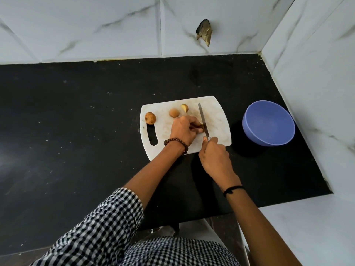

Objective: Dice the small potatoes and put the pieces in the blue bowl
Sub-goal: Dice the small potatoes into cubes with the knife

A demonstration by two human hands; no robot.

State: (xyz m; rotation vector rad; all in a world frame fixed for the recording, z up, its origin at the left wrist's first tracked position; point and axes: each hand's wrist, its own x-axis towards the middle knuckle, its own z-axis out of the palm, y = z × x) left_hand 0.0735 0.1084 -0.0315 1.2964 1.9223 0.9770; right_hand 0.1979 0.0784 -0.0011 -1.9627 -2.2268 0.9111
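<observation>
No text, label, brand, number or sign is readable on the white cutting board (217,116), the knife (202,118), or the blue bowl (269,121) at the board's three o'clock.

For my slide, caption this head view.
Left hand holds a potato piece on the cutting board; right hand sets the knife against it.

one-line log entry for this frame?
step: dicing | left hand: holds potato piece on cutting board | right hand: grips knife | blue bowl: empty | waiting: whole potato, cut chunk
</observation>
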